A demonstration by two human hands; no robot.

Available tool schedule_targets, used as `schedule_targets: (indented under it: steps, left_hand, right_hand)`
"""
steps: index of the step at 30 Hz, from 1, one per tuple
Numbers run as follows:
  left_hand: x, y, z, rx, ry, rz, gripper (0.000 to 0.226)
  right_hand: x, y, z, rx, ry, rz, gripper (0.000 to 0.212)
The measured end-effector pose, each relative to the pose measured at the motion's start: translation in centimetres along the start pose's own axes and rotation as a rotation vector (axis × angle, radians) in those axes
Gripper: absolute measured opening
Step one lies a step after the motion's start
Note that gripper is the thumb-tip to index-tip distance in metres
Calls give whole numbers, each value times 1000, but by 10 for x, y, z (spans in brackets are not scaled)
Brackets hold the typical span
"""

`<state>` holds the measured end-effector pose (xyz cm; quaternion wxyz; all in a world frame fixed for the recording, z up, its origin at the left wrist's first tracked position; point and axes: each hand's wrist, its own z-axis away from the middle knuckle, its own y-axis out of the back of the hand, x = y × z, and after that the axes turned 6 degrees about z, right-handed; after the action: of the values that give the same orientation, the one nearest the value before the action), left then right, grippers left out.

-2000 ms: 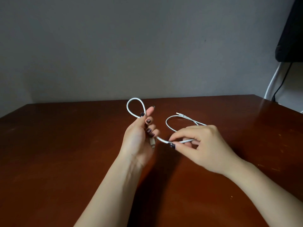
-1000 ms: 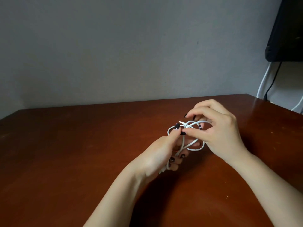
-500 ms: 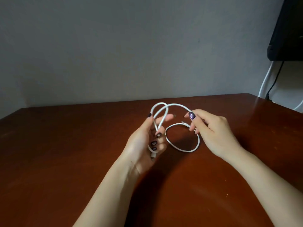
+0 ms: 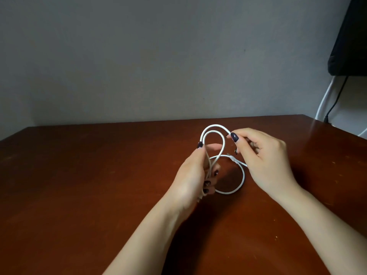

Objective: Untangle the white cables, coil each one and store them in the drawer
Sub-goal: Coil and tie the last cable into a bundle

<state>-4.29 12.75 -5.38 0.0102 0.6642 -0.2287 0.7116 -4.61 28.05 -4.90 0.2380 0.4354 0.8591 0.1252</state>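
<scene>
One white cable [image 4: 213, 128] is held above the brown table [image 4: 79, 175]. My left hand [image 4: 195, 175] grips its gathered strands, with two loops standing up above the thumb. My right hand [image 4: 266, 161] pinches the outer loop at its right end. A lower loop [image 4: 241, 181] of the same cable hangs down to the tabletop between my hands, and a plug end lies near my right fingers. No drawer is in view.
A grey wall stands behind the table's far edge. At the upper right hangs a black object [image 4: 349, 40], with a white cord [image 4: 323, 100] and a black cord [image 4: 335, 100] running down below it, off the table's right corner.
Since two seconds ago a second loop has been laid in my left hand. My right hand has moved up along the cable to the outer loop.
</scene>
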Motion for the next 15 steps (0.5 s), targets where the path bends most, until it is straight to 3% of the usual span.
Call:
schedule_targets:
  steps: [7,15]
  left_hand:
    - [-2,3,-6,-59,-14,264,37]
    - [-9,6,-21,4,-16,344,39]
  right_hand:
    - [-1,-4,3,-38,4,10,23]
    - [-11,-10,12,-451,-35,13,51]
